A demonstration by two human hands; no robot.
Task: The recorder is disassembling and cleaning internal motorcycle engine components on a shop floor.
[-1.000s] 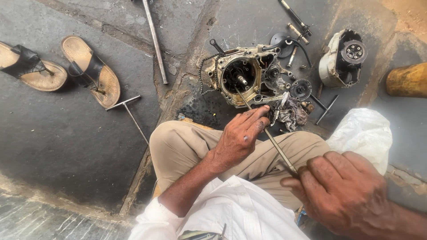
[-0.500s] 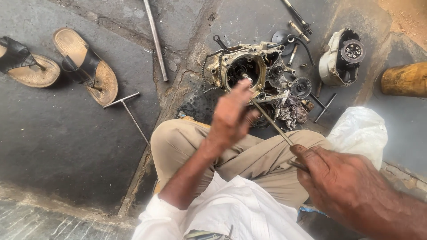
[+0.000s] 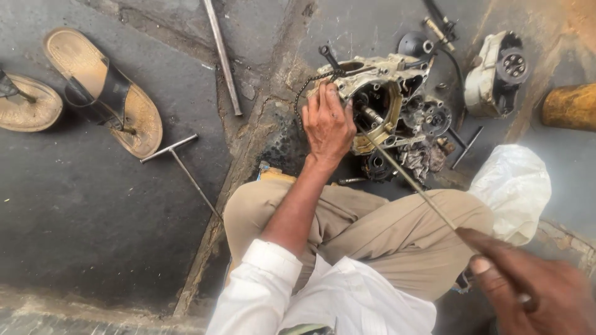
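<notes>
The engine casing (image 3: 379, 93), a grimy metal block with its round opening facing up, sits on the concrete floor (image 3: 93, 217) at far centre, just beyond the person's knees. The left hand (image 3: 327, 124) lies flat, fingers spread, on the casing's left edge beside a loose chain (image 3: 308, 87), bracing it rather than gripping. The right hand (image 3: 534, 291), at near right, is closed around the near end of a long thin rod (image 3: 406, 177) whose far tip reaches into the opening. This looks like probing or prying inside the casing; any next push calls for a steady brace and a tip kept on its mark. The rod's tip is lost among dark parts, the right hand is blurred and cut off by the frame, and the small gears (image 3: 428, 118) to the right are hard to sort.
</notes>
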